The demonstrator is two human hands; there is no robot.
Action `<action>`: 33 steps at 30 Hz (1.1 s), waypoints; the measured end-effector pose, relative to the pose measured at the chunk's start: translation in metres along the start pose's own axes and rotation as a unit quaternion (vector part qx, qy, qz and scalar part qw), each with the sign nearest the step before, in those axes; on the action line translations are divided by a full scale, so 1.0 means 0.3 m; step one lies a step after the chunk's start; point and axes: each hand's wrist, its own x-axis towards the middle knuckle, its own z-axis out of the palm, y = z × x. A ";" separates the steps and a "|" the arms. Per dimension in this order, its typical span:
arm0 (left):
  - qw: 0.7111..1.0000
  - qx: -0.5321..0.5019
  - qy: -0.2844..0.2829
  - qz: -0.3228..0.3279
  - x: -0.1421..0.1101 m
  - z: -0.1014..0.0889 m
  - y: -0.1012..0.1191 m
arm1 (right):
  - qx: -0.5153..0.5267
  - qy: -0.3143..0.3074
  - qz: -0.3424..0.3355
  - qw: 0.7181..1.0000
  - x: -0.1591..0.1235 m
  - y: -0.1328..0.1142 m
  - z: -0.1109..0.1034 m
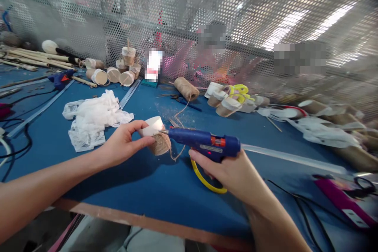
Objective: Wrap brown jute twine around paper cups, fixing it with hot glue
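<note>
Between thumb and fingers, my left hand (130,139) pinches the rim of a small white paper cup (152,126), tilted above the table. Twine wrapping (160,143) covers the cup's lower part, and a loose strand trails from it toward a twine spool (186,88) farther back. My right hand (221,169) is wrapped around the handle of a blue glue gun (203,141), its small red light lit. The metal nozzle (163,131) points left at the cup, touching it or very close. Below the gun, a yellow ring-shaped handle (203,179) shows partly behind my fingers.
Crumpled white fabric (97,118) lies left of the cup. Several twine-wrapped cups (129,56) stand at the back, with others (227,106) right of the spool. A second glue gun (61,78) rests far left. A purple power strip (344,201) and cables lie at right, before a perforated metal screen (177,15).
</note>
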 end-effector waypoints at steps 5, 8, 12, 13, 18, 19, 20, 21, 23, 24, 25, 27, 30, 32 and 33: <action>1.000 0.027 0.005 0.009 0.000 0.001 -0.001 | -0.017 -0.014 -0.021 1.000 0.002 0.012 0.009; 0.999 0.034 0.003 0.004 0.001 0.001 0.000 | -0.025 -0.016 -0.027 0.999 0.006 0.009 0.007; 0.999 0.036 0.000 0.001 0.000 0.000 0.001 | -0.057 0.005 -0.052 0.997 0.009 0.000 -0.003; 0.999 0.034 -0.001 0.001 -0.001 0.000 0.001 | -0.066 0.008 -0.054 0.996 0.010 -0.002 -0.006; 1.000 0.028 0.000 0.003 -0.001 0.000 -0.001 | -0.095 -0.015 -0.045 0.994 0.010 -0.003 -0.007; 1.000 0.027 0.000 0.006 -0.001 0.000 0.000 | -0.086 -0.009 -0.047 0.995 0.009 -0.003 -0.004; 1.000 0.025 0.001 0.011 -0.001 0.001 0.001 | -0.075 -0.001 -0.051 0.996 0.008 -0.004 -0.001; 1.000 0.024 0.003 0.015 0.000 0.001 0.001 | -0.065 0.006 -0.053 0.996 0.008 -0.005 0.001; 1.000 0.025 0.003 0.018 0.000 0.002 0.001 | -0.064 0.005 -0.057 0.996 0.008 -0.004 -0.001; 1.000 0.027 0.002 0.016 0.000 0.002 0.000 | -0.074 -0.002 -0.060 0.995 0.009 -0.002 -0.004; 1.000 0.028 0.000 0.012 -0.001 0.002 -0.002 | -0.091 -0.011 -0.065 0.994 0.010 0.003 -0.010; 1.000 0.028 -0.005 0.006 -0.002 0.002 -0.005 | -0.136 -0.022 -0.085 0.987 0.010 0.019 -0.021; 1.000 0.024 -0.006 0.006 -0.003 0.000 -0.005 | -0.183 -0.028 -0.113 0.976 0.007 0.038 -0.029; 1.000 0.022 -0.007 0.007 -0.003 0.000 -0.003 | -0.176 -0.027 -0.105 0.978 0.005 0.035 -0.024; 1.000 0.023 -0.008 0.009 -0.003 0.000 -0.002 | -0.160 -0.022 -0.093 0.983 0.004 0.029 -0.020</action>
